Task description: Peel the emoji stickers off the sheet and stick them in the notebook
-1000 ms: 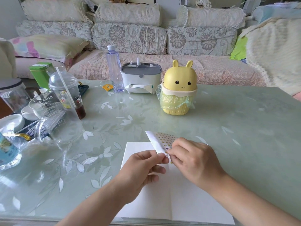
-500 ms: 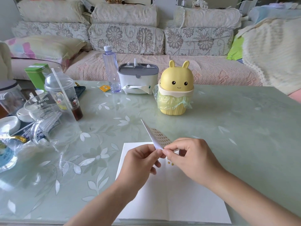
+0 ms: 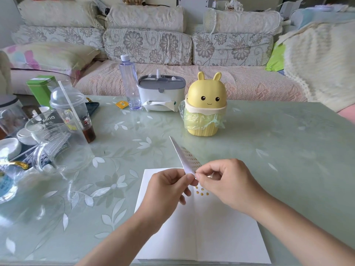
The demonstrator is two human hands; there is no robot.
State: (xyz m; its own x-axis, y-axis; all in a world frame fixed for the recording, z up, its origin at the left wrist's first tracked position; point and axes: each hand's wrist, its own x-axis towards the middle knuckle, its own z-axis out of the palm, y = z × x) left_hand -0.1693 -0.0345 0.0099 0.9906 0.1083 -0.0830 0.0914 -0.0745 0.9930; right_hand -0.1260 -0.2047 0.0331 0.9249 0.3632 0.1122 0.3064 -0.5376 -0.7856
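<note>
Head view: sheet tipped up edge-on, next sticker being picked.
Over the last second the sheet (image 3: 185, 158) has swung upright above the grips. The left grip (image 3: 169, 189) pinches its lower corner and the right grip (image 3: 228, 181) pinches there too; any sticker is too small to see. A few stickers (image 3: 201, 193) sit on the notebook (image 3: 221, 237) just below the grips. The jug (image 3: 57, 143) far left reads "Drink".

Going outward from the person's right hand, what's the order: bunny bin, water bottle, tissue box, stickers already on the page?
1. The stickers, on the notebook page, just beneath the right hand.
2. The bunny bin, farther back on the table.
3. The tissue box, behind and to the left.
4. The water bottle, farthest left.
</note>
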